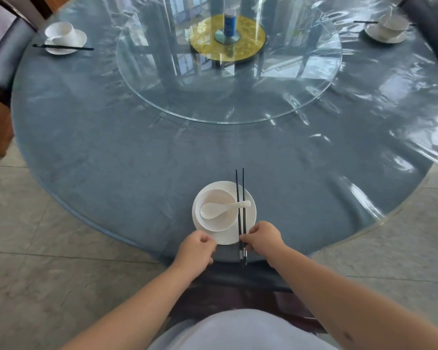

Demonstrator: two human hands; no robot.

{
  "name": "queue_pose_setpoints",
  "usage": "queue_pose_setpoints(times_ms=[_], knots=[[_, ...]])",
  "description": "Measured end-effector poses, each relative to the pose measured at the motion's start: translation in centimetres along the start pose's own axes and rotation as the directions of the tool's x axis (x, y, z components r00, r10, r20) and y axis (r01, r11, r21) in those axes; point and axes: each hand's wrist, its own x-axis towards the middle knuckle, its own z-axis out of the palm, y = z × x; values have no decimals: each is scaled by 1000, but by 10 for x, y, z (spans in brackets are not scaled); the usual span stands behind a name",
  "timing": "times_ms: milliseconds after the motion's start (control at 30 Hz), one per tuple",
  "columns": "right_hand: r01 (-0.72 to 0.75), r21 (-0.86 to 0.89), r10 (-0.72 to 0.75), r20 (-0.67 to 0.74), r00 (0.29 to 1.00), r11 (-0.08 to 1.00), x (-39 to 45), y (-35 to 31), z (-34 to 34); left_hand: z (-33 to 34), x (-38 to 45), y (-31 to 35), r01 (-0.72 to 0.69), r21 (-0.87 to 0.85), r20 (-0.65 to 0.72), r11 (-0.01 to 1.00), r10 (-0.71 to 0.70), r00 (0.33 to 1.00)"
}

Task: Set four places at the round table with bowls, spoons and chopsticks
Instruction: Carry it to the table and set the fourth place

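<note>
At the near edge of the round table [111, 152] a white bowl [216, 224] sits on a white saucer [249, 218]. A white spoon [223, 209] lies in the bowl. Black chopsticks [240, 193] lie across the saucer's right side, pointing away from me. My right hand [262, 238] pinches their near ends. My left hand [196, 250] is curled at the saucer's near left rim; whether it holds the rim is hidden. A second place [63, 37] with bowl, saucer and chopsticks is at the far left, a third [387, 29] at the far right.
A glass turntable [228, 102] fills the table's middle, with a blue bottle [230, 22] on a gold disc [250, 44] at its centre. Dark chairs stand at the far left [3, 54] and far right [430, 18]. A chair [238, 296] is below my arms.
</note>
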Motion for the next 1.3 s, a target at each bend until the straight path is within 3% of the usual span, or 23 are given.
queue_pose_setpoints(times_ms=[100, 167, 233, 333, 433, 633, 933, 1133, 1233, 1300], knots=[[23, -43, -23, -6, 1000, 999, -2, 1, -3, -17, 15, -4, -78, -8, -203, 997, 75, 976], [49, -68, -50, -16, 999, 996, -2, 3, -6, -22, 29, -4, -98, -14, -235, 995, 92, 968], [79, -83, -83, -45, 996, 993, -1, 3, -10, -24, 42, -1, -59, -56, -187, 997, 47, 981], [94, -19, -96, -93, 991, 995, 8, -3, -16, -19, 54, 5, 77, -275, -21, 958, -86, 996], [83, -5, -83, -117, 990, 996, 20, -10, -23, -14, 58, 12, 98, -359, 32, 928, -93, 995], [117, -138, -136, -138, 981, 983, 35, -13, -26, -15, 65, 16, 39, -274, 27, 961, -33, 999], [137, -61, -147, -211, 966, 989, 52, -22, -38, -13, 72, 35, -2, -207, 22, 978, 7, 1000], [164, 20, -156, -228, 961, 986, 52, -16, -46, -17, 79, 43, -57, 85, 9, 995, 57, 998], [306, 34, -287, -263, 921, 951, 45, -14, -50, -21, 72, 41, -229, 263, -69, 937, 255, 965], [412, -9, -404, -216, 889, 911, 40, -17, -52, -23, 71, 40, -400, 371, -1, 838, 431, 902]])
